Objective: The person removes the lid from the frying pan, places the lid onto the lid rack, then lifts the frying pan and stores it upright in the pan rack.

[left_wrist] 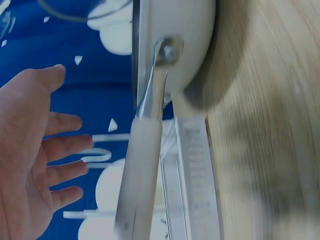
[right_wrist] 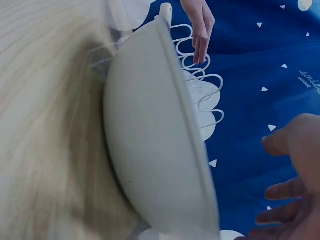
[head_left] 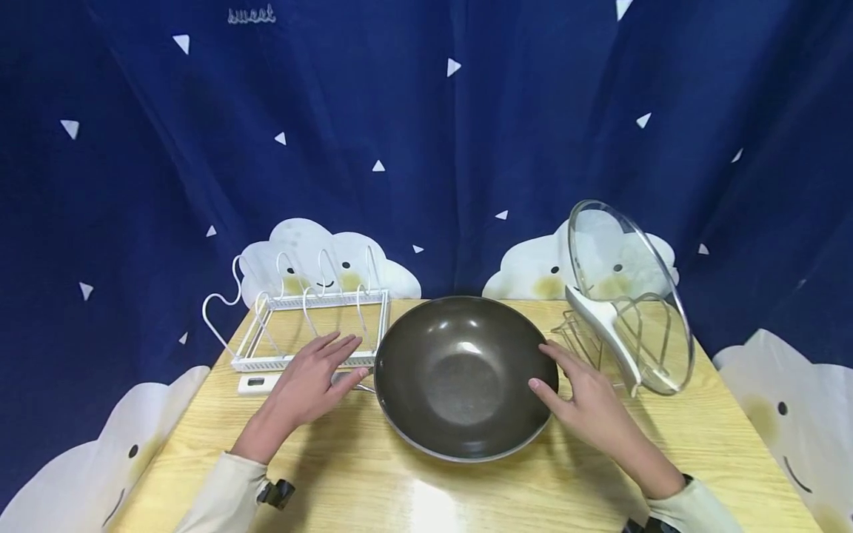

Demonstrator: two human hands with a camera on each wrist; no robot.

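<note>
A wok (head_left: 466, 385) with a dark inside and a pale outside stands upright on the wooden table. Its pale handle (left_wrist: 137, 180) points left, partly covered by my left hand in the head view. That left hand (head_left: 308, 381) hovers over the handle, fingers spread and relaxed; the left wrist view shows it apart from the handle, palm bare. On the other side my right hand (head_left: 589, 403) is at the wok's right rim, fingers extended, holding nothing. In the right wrist view a gap shows between those fingers and the wok's pale outer wall (right_wrist: 150, 135).
Behind the left hand is a white wire rack (head_left: 333, 299) with several upright loops. At the right a glass lid (head_left: 666, 311) with a white handle (head_left: 609, 326) leans in a wire stand (head_left: 580, 337). A blue curtain (head_left: 426, 133) hangs behind the wooden table (head_left: 373, 481).
</note>
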